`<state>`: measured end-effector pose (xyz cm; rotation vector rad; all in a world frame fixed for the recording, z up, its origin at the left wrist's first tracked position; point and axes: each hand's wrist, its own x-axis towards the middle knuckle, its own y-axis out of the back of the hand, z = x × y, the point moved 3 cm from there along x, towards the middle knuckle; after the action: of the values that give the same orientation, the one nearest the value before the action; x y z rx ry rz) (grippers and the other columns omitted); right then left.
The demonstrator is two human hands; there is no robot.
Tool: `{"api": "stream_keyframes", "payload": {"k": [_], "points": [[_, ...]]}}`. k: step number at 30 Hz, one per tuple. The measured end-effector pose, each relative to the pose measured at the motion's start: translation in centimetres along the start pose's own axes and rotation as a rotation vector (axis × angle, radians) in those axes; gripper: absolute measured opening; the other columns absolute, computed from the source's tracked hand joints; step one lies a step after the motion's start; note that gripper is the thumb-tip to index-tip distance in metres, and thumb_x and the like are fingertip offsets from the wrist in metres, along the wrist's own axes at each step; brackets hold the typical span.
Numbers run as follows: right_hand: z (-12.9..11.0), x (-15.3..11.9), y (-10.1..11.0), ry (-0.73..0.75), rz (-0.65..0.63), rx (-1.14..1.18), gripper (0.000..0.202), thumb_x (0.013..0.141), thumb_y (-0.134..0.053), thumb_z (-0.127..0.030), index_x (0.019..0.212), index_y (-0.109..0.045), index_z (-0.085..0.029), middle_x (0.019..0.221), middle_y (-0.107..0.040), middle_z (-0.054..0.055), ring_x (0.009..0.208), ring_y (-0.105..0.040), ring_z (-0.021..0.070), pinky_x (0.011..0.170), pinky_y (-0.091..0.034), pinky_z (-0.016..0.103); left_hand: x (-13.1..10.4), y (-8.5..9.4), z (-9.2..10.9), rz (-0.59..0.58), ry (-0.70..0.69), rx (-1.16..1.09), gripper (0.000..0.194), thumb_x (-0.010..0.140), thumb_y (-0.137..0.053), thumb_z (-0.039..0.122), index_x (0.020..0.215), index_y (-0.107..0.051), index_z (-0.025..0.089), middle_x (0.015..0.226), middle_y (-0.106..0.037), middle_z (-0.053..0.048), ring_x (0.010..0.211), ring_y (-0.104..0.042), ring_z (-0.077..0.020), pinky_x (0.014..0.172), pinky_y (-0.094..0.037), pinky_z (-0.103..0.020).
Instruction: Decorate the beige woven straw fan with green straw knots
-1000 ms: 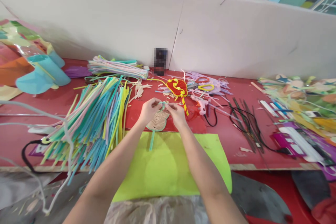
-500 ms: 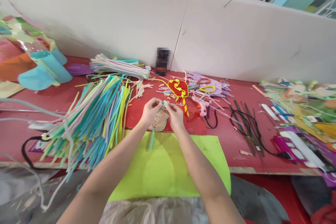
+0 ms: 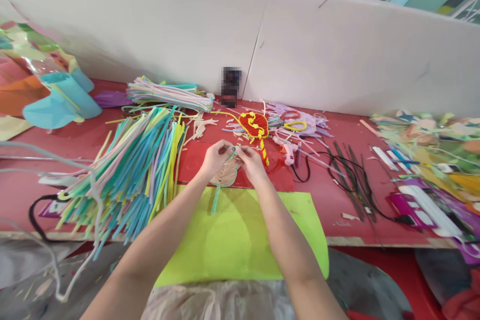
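Note:
A small fan-shaped pipe-cleaner craft point(image 3: 225, 174) has a beige ribbed middle, a green outline and a green stem pointing toward me. My left hand point(image 3: 216, 157) pinches the green edge at its far tip. From the other side, my right hand point(image 3: 249, 161) pinches the same tip, its fingertips almost touching those of the left. The exact bit between the fingertips is mostly hidden. Below the stem lies a lime-green sheet point(image 3: 240, 245). Just beyond my hands rests a red and yellow pipe-cleaner fan point(image 3: 254, 125) with a twisted yellow handle.
On the left a large bundle of pastel pipe cleaners point(image 3: 131, 175) spreads across the red table point(image 3: 318, 210). A pink glue gun point(image 3: 288, 152) and yellow-handled scissors point(image 3: 295, 125) lie right of the fan. Black cable point(image 3: 369, 192) runs to a power strip point(image 3: 427, 210).
Both hands stay at the craft's tip, with only slight shifts of the fingers. The whole view has moved very slightly.

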<state>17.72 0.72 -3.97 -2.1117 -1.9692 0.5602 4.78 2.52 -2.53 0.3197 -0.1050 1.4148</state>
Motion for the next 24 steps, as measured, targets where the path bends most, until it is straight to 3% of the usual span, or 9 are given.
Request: {"api": "stream_keyframes", "payload": {"k": [9, 18, 24], "points": [[0.2, -0.1, -0.3, 0.097, 0.077, -0.012, 0.029, 0.061, -0.075, -0.04, 0.075, -0.06, -0.02, 0.073, -0.062, -0.003, 0.063, -0.058, 0.0101, 0.066, -0.053, 0.026, 0.0, 0.2, -0.5, 0.033, -0.003, 0.014, 0.013, 0.077, -0.056, 0.028, 0.081, -0.061, 0.017, 0.078, -0.064, -0.001, 0.075, -0.058, -0.014, 0.073, -0.046, -0.026], [0.5, 0.3, 0.9, -0.025, -0.027, 0.022, 0.033, 0.052, -0.082, -0.034, 0.077, -0.067, -0.018, 0.077, -0.068, -0.001, 0.075, -0.062, 0.0132, 0.079, -0.052, 0.031, 0.0, 0.3, -0.6, 0.011, -0.013, 0.101, 0.012, 0.077, -0.056, 0.026, 0.083, -0.062, 0.018, 0.08, -0.065, 0.0, 0.072, -0.058, -0.0133, 0.071, -0.045, -0.025], [0.5, 0.3, 1.2, -0.044, 0.041, -0.038, 0.032, 0.051, -0.082, -0.034, 0.075, -0.068, -0.018, 0.071, -0.067, -0.001, 0.066, -0.061, 0.0116, 0.064, -0.051, 0.025, 0.0, 0.3, -0.5, -0.016, -0.006, 0.147, 0.013, 0.079, -0.053, 0.026, 0.084, -0.061, 0.018, 0.081, -0.066, -0.002, 0.074, -0.061, -0.0146, 0.072, -0.046, -0.026]]}}
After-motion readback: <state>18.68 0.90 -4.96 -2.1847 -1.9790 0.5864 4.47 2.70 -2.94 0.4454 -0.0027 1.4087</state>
